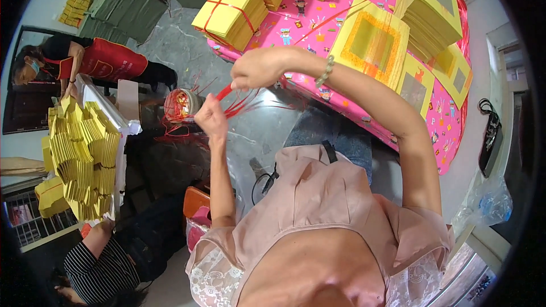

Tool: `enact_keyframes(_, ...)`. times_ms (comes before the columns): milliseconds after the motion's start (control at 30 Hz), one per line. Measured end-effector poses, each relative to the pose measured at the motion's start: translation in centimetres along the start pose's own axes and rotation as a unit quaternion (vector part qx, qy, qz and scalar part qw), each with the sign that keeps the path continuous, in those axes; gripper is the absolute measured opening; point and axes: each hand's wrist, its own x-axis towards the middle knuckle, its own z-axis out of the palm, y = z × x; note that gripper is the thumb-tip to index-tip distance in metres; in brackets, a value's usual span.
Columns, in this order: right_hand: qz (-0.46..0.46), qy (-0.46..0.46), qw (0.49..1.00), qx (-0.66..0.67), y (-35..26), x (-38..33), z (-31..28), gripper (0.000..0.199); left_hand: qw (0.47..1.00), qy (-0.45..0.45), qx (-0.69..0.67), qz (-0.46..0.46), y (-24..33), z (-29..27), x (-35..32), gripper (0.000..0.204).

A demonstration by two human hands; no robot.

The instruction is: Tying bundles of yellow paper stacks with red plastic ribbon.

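Okay, head view: both hands up over the floor (250, 136), left of the pink-covered surface (273, 37), with red strips (225, 92) between them. Right hand (253, 73) is a fist, knuckles up, grip narrow, holding the upper end of the bunch; bracelet (325, 71) on that wrist. Left hand (211, 116) sits lower and just to the left, slightly blurred, grip also narrow, fingers curled on the lower end. Bunch is short and slanted between the fists; loose ends trail off rightward below the right hand. Nearest container is a bucket (193, 101) just left of the left hand, with more red strips in it and hanging over its side. On the pink surface: a tied stack (227, 16), yellow, red bands crossed on top, near the left corner; more yellow stacks behind it; an orange-bordered pile (369, 45) beyond the right forearm; a tall stack (426, 17) farther right, with grey panel on top. Far left, a white-edged table (126, 128) carries rows of yellow bundles (79, 153). Co-worker in red apron (116, 59) leans at its far end; another in striped shirt (102, 267) is at the near end.
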Motion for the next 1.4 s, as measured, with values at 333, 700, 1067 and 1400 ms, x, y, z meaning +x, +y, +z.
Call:
enact_keyframes(333,0.063,0.069,0.995,-0.045,2.4,-1.4,-1.0,0.034,0.979,0.01,0.202,-0.035,-7.7,-4.9,-2.8,0.038)
enact_keyframes(700,0.036,0.052,0.998,0.015,1.7,-0.6,-0.4,0.034,0.994,-0.001,-0.094,-0.062,3.0,2.6,1.3,0.035)
enact_keyframes(1067,0.079,0.048,0.994,-0.049,3.7,-0.7,-1.5,0.035,0.963,-0.012,0.184,-0.194,-9.2,-5.1,-1.2,0.038)
enact_keyframes(1400,0.067,0.058,0.994,-0.056,1.5,-0.1,-1.2,0.033,0.982,-0.119,0.063,0.134,3.7,3.9,3.0,0.012)
